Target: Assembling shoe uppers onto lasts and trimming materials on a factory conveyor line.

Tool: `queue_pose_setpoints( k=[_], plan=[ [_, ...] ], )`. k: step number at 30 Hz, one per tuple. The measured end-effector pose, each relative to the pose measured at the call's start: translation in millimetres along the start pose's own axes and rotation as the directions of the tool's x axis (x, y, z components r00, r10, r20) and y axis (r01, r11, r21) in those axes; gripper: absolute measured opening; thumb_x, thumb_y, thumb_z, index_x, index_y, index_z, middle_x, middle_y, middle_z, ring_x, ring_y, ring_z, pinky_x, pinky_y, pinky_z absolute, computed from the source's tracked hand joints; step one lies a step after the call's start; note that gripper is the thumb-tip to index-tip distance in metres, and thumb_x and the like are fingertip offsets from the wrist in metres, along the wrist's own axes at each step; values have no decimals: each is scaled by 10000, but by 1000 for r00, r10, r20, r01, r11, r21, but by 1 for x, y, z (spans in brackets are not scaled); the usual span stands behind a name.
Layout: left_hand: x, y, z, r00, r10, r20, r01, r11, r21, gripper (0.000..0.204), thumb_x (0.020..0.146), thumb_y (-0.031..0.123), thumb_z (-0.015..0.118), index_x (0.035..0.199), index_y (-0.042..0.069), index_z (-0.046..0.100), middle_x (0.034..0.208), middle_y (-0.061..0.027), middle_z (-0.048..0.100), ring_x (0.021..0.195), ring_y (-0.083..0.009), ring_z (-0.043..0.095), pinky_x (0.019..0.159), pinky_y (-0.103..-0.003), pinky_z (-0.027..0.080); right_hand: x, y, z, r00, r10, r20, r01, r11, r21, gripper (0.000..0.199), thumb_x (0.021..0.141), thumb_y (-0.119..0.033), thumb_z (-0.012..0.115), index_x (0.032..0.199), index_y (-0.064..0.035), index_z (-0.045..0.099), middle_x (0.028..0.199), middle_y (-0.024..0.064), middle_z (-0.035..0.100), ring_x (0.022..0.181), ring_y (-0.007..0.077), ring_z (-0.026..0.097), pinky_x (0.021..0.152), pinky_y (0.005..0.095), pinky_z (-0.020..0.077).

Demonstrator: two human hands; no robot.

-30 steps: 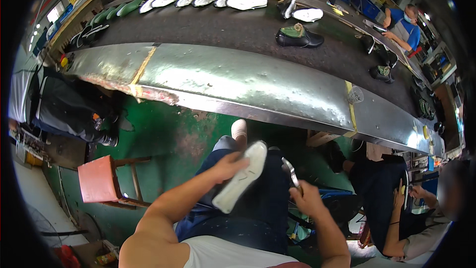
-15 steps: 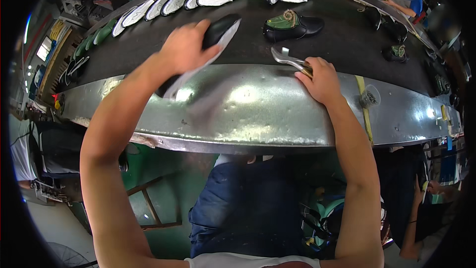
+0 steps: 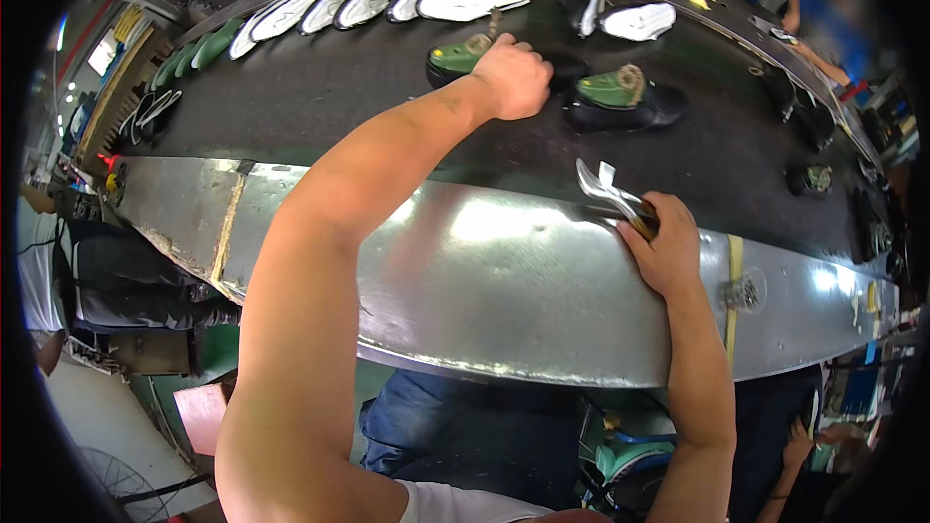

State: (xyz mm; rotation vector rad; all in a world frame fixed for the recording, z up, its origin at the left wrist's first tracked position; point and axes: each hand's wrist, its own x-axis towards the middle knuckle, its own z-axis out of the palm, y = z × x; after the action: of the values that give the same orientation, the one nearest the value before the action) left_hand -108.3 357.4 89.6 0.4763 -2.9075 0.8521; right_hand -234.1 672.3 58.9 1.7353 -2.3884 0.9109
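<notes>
My left hand (image 3: 513,79) is closed over the back part of a black shoe on a green last (image 3: 453,60), which stands upright on the dark bench top. Its fingertips are hidden behind the knuckles. Just to the right stands a second black shoe with a green last (image 3: 620,108) and a coil of cord on top. My right hand (image 3: 666,240) grips the handles of metal lasting pincers (image 3: 608,192), whose curved head points up and left above the bench's metal edge.
White-soled shoes (image 3: 475,0) and green lasts (image 3: 215,43) line the far left side. A clear cup of small nails (image 3: 746,291) sits by a yellow strip (image 3: 733,276) on the metal edge (image 3: 504,281). Another person's arm (image 3: 819,60) is at the far right.
My left hand has moved right and away from me, and the shoe it holds has gone from tilted, with its sole showing, to upright on the bench. My right hand keeps the pincers.
</notes>
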Motion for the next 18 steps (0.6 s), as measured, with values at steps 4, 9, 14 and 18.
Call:
queue_pose_setpoints(
  k=[4, 9, 14, 18],
  plan=[
    [-17, -64, 5, 830, -478, -287, 213, 747, -630, 257, 865, 226, 546, 1013, 96, 712, 942, -174, 711, 869, -381, 684, 804, -483, 548, 1, -1, 2, 1000, 2, 0, -2, 1000, 6, 451, 760, -256, 816, 1097, -35, 615, 1028, 160, 647, 974, 371, 610, 877, 450, 471],
    [-47, -174, 113, 374, -927, 41, 690, 249, -680, 422, 898, 271, 561, 1238, 33, 638, 1253, -219, 636, 1202, -362, 583, 1054, -442, 460, 4, -2, 8, 1000, 4, -2, -4, 1000, 18, 454, 716, -183, 839, 1075, -34, 603, 1014, 158, 640, 941, 372, 608, 849, 448, 476],
    [-62, -242, 205, 5, -973, 230, 800, -134, -585, 730, 917, 433, 606, 1422, -52, 398, 1520, -246, 346, 1338, -425, 451, 1114, -467, 399, 5, 1, 10, 1000, 21, 18, -22, 1000, 14, 484, 663, -157, 851, 1057, -36, 599, 977, 154, 625, 883, 359, 602, 782, 442, 484],
    [-49, -276, 245, -31, -984, 174, 663, -150, -734, 882, 901, 466, 652, 1450, -128, 301, 1549, -322, 259, 1388, -459, 387, 1146, -469, 360, 5, -1, 10, 999, 46, 22, -46, 999, 4, 526, 623, -129, 863, 1059, -29, 585, 959, 157, 616, 842, 338, 596, 730, 424, 487]
  ],
)
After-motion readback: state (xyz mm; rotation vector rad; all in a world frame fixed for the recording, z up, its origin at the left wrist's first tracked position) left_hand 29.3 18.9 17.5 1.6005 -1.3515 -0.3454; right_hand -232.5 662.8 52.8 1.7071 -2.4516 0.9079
